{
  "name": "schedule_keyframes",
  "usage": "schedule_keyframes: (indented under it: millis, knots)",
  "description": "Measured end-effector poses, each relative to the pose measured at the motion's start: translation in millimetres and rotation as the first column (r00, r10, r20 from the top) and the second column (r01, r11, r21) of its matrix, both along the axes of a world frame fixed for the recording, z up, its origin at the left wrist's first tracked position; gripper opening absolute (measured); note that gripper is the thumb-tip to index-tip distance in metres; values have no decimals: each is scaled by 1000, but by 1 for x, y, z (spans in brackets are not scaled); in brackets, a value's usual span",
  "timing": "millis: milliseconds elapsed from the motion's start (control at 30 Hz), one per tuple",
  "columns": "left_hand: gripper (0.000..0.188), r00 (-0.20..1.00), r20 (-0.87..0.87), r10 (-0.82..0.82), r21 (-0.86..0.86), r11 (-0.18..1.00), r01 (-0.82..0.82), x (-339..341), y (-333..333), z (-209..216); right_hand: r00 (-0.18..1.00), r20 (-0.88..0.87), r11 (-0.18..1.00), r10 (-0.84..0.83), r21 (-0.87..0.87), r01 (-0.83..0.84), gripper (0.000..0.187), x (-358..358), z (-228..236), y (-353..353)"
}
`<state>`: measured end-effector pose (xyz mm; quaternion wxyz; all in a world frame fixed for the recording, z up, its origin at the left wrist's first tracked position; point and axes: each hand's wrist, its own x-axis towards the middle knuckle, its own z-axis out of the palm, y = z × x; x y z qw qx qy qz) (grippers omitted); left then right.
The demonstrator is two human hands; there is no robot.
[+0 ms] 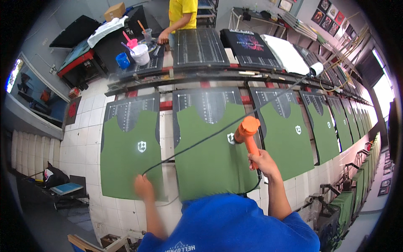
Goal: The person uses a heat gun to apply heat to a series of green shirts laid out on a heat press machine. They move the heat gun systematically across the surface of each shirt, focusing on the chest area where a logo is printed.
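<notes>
A white tub (140, 56) stood beside a blue tub (122, 61), contents too small to tell; a clear cup (147, 35) held a brown stick (141, 26). The orange heat gun (248, 127), round-headed with a straight handle, was over the nearest green shirt (205, 168), beside its white emblem (230, 138). The right grip (261, 162) wrapped its handle; the left grip (145, 187), blurred, pinched a black cord (197, 140).
</notes>
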<state>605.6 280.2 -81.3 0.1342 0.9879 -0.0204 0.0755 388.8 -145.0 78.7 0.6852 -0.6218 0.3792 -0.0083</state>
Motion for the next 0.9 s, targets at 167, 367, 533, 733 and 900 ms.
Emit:
schedule_keyframes:
  millis: [167,367,533,733,900]
  knots:
    - [30,1000,-4,-12,43,999,12,2,3,0,1000,2,999,-25,-20,25,19,23,0,-1]
    - [32,1000,0,-11,-49,999,11,-2,0,4,997,47,998,63,-13,-62,22,41,-3,2]
    - [25,987,74,-142,-10,990,143,-11,6,1,994,86,990,65,117,-74,23,18,-2,-10]
    - [33,991,75,108,-188,978,-93,-62,3,-23,988,154,985,-32,171,5,22,-74,1,-85]
    - [39,938,201,283,-229,945,-235,-147,-38,-23,966,91,969,-244,75,237,19,-169,1,-189]
